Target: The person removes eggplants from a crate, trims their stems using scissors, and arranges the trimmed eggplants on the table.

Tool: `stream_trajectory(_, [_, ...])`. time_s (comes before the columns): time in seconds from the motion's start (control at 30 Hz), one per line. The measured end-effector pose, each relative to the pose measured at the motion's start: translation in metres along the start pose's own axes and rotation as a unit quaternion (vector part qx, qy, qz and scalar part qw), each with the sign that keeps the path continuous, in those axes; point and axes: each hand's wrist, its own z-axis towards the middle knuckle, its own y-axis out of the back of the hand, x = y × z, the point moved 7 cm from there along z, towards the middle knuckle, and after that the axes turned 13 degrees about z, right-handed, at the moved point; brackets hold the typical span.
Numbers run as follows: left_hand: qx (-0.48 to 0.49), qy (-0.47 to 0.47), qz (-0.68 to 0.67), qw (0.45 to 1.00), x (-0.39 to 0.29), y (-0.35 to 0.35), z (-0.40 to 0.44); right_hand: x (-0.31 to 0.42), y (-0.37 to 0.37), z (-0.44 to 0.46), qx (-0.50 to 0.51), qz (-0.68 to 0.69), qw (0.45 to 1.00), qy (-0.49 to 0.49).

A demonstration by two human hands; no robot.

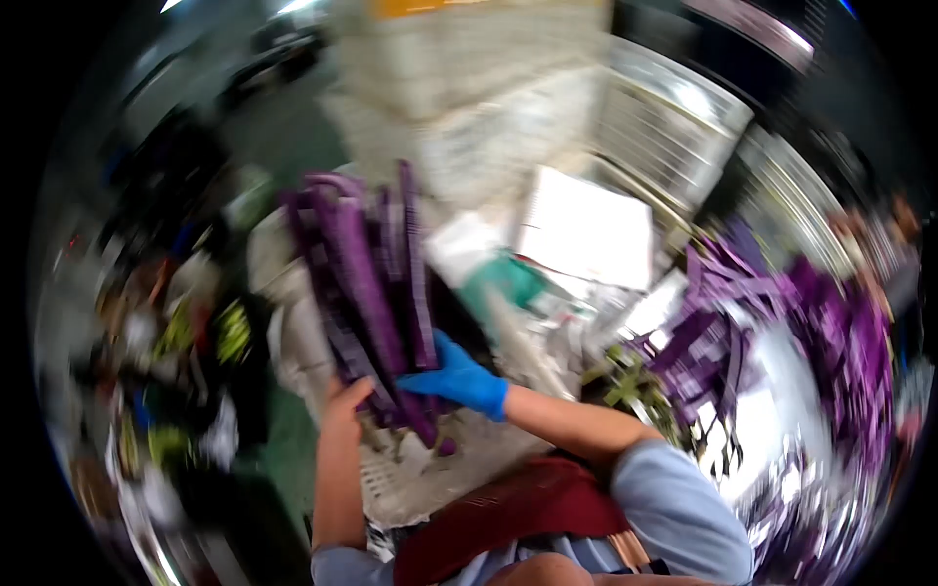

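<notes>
A bundle of long purple strips (366, 259) stands up at a slant between my two hands. My left hand (349, 398) is bare and closed round the lower left side of the bundle. On its right side, my right hand (457, 376), in a blue glove, grips the same strips. The lower ends of the strips poke out below my hands, over a pale perforated surface (420, 479). Motion blurs the strips, and the fingers behind them are hidden.
An open notebook (586, 230) lies ahead to the right, beside green cloth (503, 283). More purple strips (840, 352) are heaped at the right. A white pillar (469, 107) rises ahead. Blurred mixed items (176, 342) lie at the left, and a white crate (664, 122) stands at the back right.
</notes>
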Motion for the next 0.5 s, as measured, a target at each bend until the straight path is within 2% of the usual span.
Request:
stream_trajectory(0.03, [0.021, -0.021, 0.023, 0.999, -0.013, -0.022, -0.003, 0.010, 0.006, -0.009, 0.003, 0.002, 0.997, 0.083])
stream_trajectory(0.07, [0.067, -0.009, -0.018, 0.998, -0.027, -0.058, -0.009, 0.023, 0.016, -0.023, 0.007, -0.006, 0.986, 0.165])
stream_trajectory(0.1, [0.164, -0.043, -0.025, 0.985, -0.038, -0.096, -0.010, 0.035, 0.030, -0.046, -0.042, -0.031, 0.984, 0.169])
stream_trajectory(0.13, [0.187, -0.045, -0.013, 0.981, -0.041, -0.126, -0.014, 0.049, 0.039, -0.068, -0.080, -0.054, 0.981, 0.168])
stream_trajectory(0.17, [0.227, -0.040, 0.000, 0.973, -0.033, -0.155, -0.012, 0.065, 0.051, -0.089, -0.090, -0.066, 0.972, 0.206])
stream_trajectory(0.23, [0.264, -0.032, 0.035, 0.963, -0.018, -0.207, -0.011, 0.081, 0.082, -0.137, -0.157, -0.015, 0.958, 0.239])
stream_trajectory(0.33, [0.376, 0.053, 0.087, 0.921, 0.016, -0.295, -0.019, 0.104, 0.115, -0.212, -0.253, -0.004, 0.930, 0.266])
stream_trajectory(0.4, [0.443, 0.038, 0.105, 0.890, 0.038, -0.357, -0.033, 0.104, 0.154, -0.256, -0.325, -0.035, 0.895, 0.302])
stream_trajectory(0.5, [0.559, 0.136, 0.103, 0.812, 0.077, -0.437, -0.065, 0.118, 0.195, -0.322, -0.404, -0.056, 0.857, 0.314])
